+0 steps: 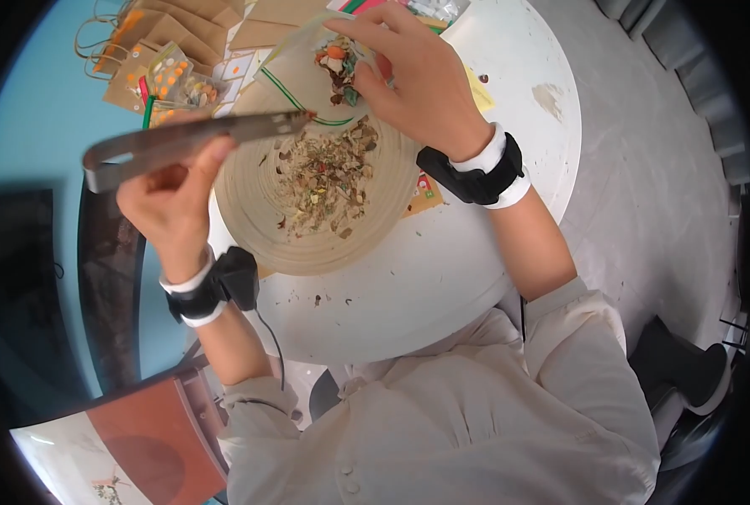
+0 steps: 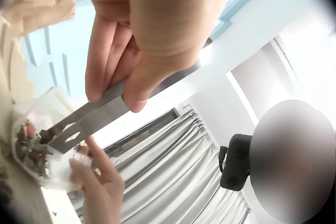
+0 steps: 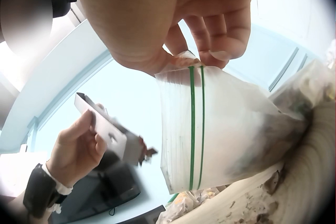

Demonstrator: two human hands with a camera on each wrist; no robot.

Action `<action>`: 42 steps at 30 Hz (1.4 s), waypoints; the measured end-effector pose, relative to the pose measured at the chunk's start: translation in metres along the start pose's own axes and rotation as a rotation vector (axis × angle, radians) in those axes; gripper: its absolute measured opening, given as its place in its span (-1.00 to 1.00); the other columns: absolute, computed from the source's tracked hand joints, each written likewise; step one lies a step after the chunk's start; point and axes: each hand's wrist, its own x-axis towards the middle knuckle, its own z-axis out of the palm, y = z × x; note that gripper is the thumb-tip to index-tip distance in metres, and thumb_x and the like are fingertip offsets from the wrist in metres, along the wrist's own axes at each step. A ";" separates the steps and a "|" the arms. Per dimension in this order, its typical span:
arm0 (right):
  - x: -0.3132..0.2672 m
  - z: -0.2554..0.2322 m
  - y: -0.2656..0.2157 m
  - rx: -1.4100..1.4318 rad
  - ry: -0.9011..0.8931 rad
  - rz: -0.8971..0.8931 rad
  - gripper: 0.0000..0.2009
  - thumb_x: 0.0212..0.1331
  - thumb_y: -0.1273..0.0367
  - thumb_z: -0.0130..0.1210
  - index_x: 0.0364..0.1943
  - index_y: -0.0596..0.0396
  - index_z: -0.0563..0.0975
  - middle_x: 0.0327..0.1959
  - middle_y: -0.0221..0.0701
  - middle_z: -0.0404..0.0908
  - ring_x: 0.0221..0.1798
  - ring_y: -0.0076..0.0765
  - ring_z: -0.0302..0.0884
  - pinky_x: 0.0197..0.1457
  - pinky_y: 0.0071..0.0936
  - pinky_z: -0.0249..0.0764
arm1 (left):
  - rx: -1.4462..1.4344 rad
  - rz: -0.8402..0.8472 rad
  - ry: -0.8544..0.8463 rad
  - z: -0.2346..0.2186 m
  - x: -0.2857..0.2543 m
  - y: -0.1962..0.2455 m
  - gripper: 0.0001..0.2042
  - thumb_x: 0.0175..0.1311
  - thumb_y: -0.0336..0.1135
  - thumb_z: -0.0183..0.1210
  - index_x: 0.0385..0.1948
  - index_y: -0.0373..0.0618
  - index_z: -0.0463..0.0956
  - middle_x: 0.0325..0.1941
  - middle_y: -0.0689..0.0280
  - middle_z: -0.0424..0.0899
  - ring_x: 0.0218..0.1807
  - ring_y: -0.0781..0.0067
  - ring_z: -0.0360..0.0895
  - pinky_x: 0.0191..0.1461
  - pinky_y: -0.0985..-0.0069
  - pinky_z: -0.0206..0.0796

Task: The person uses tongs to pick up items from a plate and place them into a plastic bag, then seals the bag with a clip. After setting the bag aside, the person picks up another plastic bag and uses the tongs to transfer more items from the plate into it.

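My left hand [image 1: 175, 206] grips metal tongs [image 1: 160, 147] between thumb and fingers. In the right wrist view, dark dried bits [image 3: 147, 152] stick out at the tongs' tips. My right hand [image 1: 429, 93] pinches the edge of a clear zip bag [image 3: 231, 124] with green seal lines. Inside the bag, mixed dried pieces [image 1: 339, 71], one orange, lie at the bottom. The tongs' tips overlap the bag's mouth in the head view. Below both hands, a round beige dish [image 1: 244, 223] bears a heap of dried flakes and leaf bits [image 1: 324, 185].
Brown paper bags [image 1: 181, 34] with string handles stand at the back left. Beside them lie small filled bags [image 1: 173, 80] with orange dots. Scattered crumbs [image 1: 318, 300] dot the white round table [image 1: 442, 269]. A patterned card [image 1: 425, 195] shows under the dish's right side.
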 end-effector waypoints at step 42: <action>0.000 -0.002 -0.007 -0.067 -0.027 -0.066 -0.59 0.03 0.62 0.05 0.04 0.14 0.51 -0.22 -0.27 0.43 -0.27 -0.17 0.49 -0.22 -0.40 0.43 | -0.153 -0.113 -0.571 0.022 -0.010 -0.037 -0.74 0.02 -0.61 0.38 -0.21 -0.39 0.61 -0.09 0.20 0.68 -0.13 0.44 0.63 -0.02 0.51 0.49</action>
